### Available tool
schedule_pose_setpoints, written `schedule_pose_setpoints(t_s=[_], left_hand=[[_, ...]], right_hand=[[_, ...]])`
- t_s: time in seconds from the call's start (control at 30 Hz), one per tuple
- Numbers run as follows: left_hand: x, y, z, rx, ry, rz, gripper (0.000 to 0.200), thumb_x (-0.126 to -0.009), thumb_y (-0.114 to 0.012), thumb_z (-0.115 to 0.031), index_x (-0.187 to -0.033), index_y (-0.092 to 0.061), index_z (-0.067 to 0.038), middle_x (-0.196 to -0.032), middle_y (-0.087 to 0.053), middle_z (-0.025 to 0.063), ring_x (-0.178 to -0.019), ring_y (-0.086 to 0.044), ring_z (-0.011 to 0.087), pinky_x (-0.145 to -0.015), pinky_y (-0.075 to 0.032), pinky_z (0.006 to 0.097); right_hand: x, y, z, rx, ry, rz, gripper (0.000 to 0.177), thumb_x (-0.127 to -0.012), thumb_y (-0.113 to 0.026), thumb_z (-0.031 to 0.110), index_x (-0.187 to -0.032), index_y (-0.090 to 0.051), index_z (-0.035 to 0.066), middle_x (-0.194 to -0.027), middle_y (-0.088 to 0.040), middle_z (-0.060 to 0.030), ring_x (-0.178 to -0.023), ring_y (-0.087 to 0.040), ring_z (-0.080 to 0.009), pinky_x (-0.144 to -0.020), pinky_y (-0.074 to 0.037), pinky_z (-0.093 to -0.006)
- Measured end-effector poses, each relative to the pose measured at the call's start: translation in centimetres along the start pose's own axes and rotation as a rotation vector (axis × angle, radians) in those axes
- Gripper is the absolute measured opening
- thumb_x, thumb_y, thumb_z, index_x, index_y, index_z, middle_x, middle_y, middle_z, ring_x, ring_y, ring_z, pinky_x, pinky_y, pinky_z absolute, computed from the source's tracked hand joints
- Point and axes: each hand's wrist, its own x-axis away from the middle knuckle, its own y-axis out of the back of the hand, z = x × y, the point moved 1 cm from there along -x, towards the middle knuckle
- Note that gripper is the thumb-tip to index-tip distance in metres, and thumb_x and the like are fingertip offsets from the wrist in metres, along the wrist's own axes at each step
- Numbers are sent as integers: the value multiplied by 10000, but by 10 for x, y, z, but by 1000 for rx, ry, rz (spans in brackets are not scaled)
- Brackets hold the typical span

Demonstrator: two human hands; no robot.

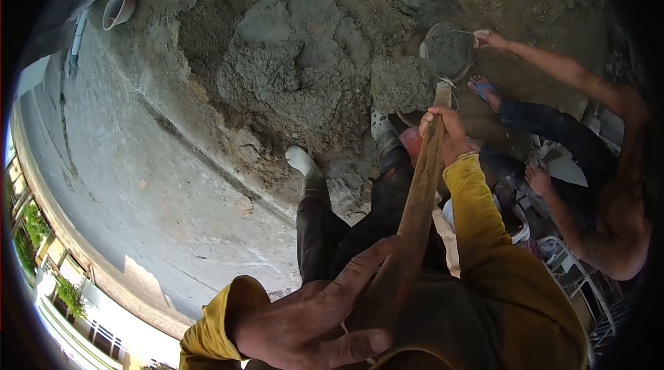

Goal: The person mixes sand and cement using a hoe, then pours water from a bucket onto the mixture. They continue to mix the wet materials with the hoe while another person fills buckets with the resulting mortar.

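My right hand (448, 133) is wrapped round the long wooden handle (423, 197) of what looks like a shovel. At its far end a lump of wet mortar (401, 84) hides the blade. Low in the view, my left hand (321, 308) lies against the near end of the handle, fingers stretched and thumb spread apart. Beside the lump stands a bucket (448, 52) with grey mix inside, its wire handle held up by a co-worker's hand (490, 39). A large heap of wet mortar (290, 79) spreads over the ground ahead of my boots (301, 161).
The co-worker (615, 197) sits on the right, one sandalled foot (484, 90) close to the bucket. A reddish container (412, 143) is partly hidden by my leg and the handle. Another bucket (118, 10) stands far left, past the concrete floor (173, 183). A metal frame (570, 273) is at lower right.
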Motion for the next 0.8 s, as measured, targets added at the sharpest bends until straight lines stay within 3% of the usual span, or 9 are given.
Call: schedule_pose_setpoints(t_s=[0.07,0.13,0.17,0.23,0.3,0.47,0.57,0.67,0.8], left_hand=[[28,16,16,-298,319,-131,925,-866,-661,-195,-1451,-2,84,-1011,-610,213,-934,-604,284,-876,-444,361],[35,42,44,-476,650,-224,780,-774,-640,-152,-1386,-222,92,-788,-607,292,-803,-661,388,-711,-512,417],[43,60,86,-578,713,-309,584,-693,-618,-97,-1215,-415,67,-736,-586,272,-784,-643,419,-670,-489,478],[53,116,186,-882,740,-355,272,-655,-587,-57,-919,-548,-1,-818,-629,244,-811,-619,450,-702,-506,494],[54,175,276,-1002,822,-443,257,-699,-582,-81,-955,-579,-94,-954,-639,194,-896,-622,411,-774,-512,491],[51,230,391,-996,777,-673,208,-718,-578,-53,-921,-595,-98,-959,-599,169,-907,-602,393,-793,-501,461],[82,212,438,-933,458,-791,162,-728,-561,20,-866,-590,-59,-908,-577,181,-870,-578,406,-748,-479,462],[109,168,443,-886,431,-980,143,-726,-565,18,-848,-564,-56,-877,-562,168,-871,-567,401,-734,-476,461],[97,155,426,-793,326,-988,205,-725,-616,-19,-908,-526,-45,-874,-561,173,-872,-563,413,-735,-477,464]], right_hand=[[3,9,-20,-28,58,-61,158,-836,-527,101,-702,-447,79,-627,-499,-52,-539,-518,-202,-575,-506,-332],[-22,39,-42,-25,153,-149,109,-850,-523,94,-753,-475,103,-653,-507,-51,-575,-530,-198,-588,-502,-351],[-45,55,-61,-17,145,-160,109,-850,-523,94,-753,-475,103,-653,-507,-51,-575,-530,-198,-588,-502,-351],[-81,72,-99,-42,293,-169,110,-827,-546,48,-764,-475,104,-666,-505,-49,-581,-531,-209,-610,-505,-390],[-106,67,-130,-95,298,-266,118,-806,-566,29,-792,-469,93,-670,-496,-48,-566,-531,-211,-579,-498,-386],[-125,83,-160,-155,369,-296,218,-749,-607,-35,-857,-453,76,-716,-515,-56,-570,-564,-218,-578,-520,-401],[-108,94,-181,-128,300,-270,185,-768,-609,-41,-862,-494,69,-742,-532,-69,-626,-566,-236,-639,-507,-429],[-49,28,-181,-22,373,-162,209,-772,-611,-35,-898,-471,56,-729,-530,-69,-625,-572,-234,-632,-505,-424],[-77,-72,-153,241,438,115,214,-787,-617,-13,-903,-444,39,-721,-515,-69,-586,-565,-223,-565,-495,-400]])
